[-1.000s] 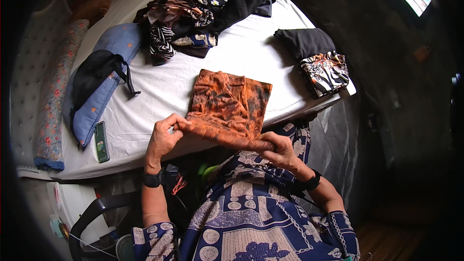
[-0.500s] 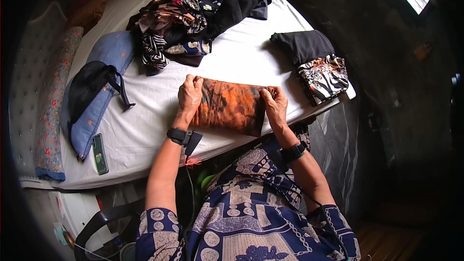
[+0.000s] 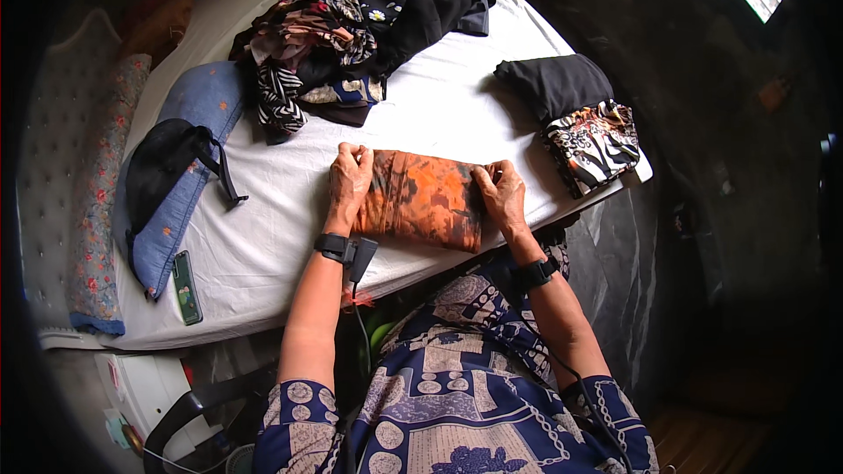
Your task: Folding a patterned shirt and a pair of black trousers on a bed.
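An orange and brown patterned cloth (image 3: 421,200) lies folded into a narrow rectangle on the white sheet of the bed (image 3: 263,237), near its front edge. My left hand (image 3: 349,180) grips the cloth's left end, fingers curled over its far corner. My right hand (image 3: 500,195) holds the right end the same way. Both wrists wear black bands.
A heap of unfolded dark and patterned clothes (image 3: 351,26) sits at the back. Two folded pieces, black (image 3: 555,86) and a black-and-white print (image 3: 595,145), lie stacked at the right edge. A blue pillow (image 3: 189,110) with a black bag (image 3: 162,162) and a phone (image 3: 185,285) lie left.
The cloth, first a wider square held at its near edge, has been folded away from me into a narrow strip. Both hands moved forward onto its ends.
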Available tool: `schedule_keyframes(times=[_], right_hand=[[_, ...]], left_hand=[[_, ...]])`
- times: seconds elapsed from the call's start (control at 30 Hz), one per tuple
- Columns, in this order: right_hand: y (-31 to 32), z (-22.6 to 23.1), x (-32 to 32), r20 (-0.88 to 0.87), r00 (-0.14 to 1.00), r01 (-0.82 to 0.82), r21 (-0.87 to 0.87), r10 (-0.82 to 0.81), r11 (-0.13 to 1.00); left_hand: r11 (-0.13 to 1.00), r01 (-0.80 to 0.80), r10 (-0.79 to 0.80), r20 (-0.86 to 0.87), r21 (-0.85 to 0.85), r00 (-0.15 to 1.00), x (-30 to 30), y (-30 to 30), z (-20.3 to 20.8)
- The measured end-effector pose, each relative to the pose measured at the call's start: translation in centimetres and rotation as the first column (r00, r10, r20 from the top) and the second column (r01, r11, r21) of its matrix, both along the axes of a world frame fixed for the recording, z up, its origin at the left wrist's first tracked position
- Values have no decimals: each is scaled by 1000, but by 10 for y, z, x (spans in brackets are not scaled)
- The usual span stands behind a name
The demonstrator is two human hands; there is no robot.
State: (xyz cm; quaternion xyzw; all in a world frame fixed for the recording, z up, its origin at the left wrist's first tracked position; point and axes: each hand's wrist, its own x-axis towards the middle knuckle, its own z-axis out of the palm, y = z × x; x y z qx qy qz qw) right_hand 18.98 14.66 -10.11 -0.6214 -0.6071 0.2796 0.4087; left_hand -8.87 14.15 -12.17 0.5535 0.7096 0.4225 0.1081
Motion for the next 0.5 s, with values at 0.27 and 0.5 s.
schedule_keyframes(times=[0.27,0.5], right_hand=[[-20,43,-2,171,984,-25,426,-54,905],[-40,15,-86,508,845,-367,322,168,872]], left_hand=[[964,91,0,-342,251,940,37,-45,72],[961,277,-238,-520,-2,821,64,-52,29]])
